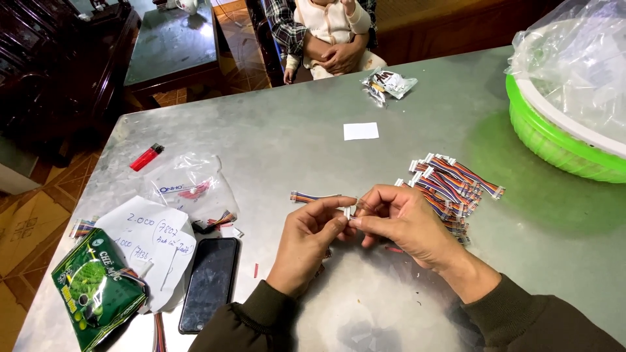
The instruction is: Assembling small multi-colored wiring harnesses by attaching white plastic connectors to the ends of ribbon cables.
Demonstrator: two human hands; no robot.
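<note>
A short multicoloured ribbon cable with white connectors is pinched between both hands over the metal table. My left hand grips it near the middle, and its free end sticks out to the left. My right hand pinches the white connector at the cable's right end, fingertips touching the left hand's. Just behind my right hand lies a pile of several similar cables.
A black phone, a green packet, written paper sheets, a clear bag and a red lighter lie at the left. A green basket lined with plastic stands at the right. Another person sits beyond the far edge.
</note>
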